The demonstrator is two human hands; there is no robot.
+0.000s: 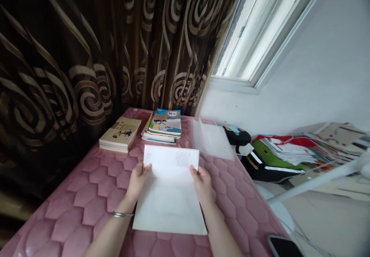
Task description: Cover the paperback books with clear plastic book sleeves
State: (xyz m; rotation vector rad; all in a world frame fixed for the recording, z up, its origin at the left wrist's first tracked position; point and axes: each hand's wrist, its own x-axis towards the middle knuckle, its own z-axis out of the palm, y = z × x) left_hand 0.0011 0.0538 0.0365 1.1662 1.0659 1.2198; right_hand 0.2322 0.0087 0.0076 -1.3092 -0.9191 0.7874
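While both hands (138, 180) pinch a white paper sheet (171, 160) | its lower half inside a clear plastic sleeve (170, 210)

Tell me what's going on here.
A person's left hand and right hand hold the upper edges of a white paper sheet resting on a pink quilted pad. Beyond the paper lie a stack of colourful paperback textbooks, a beige paperback book and a clear plastic sleeve.
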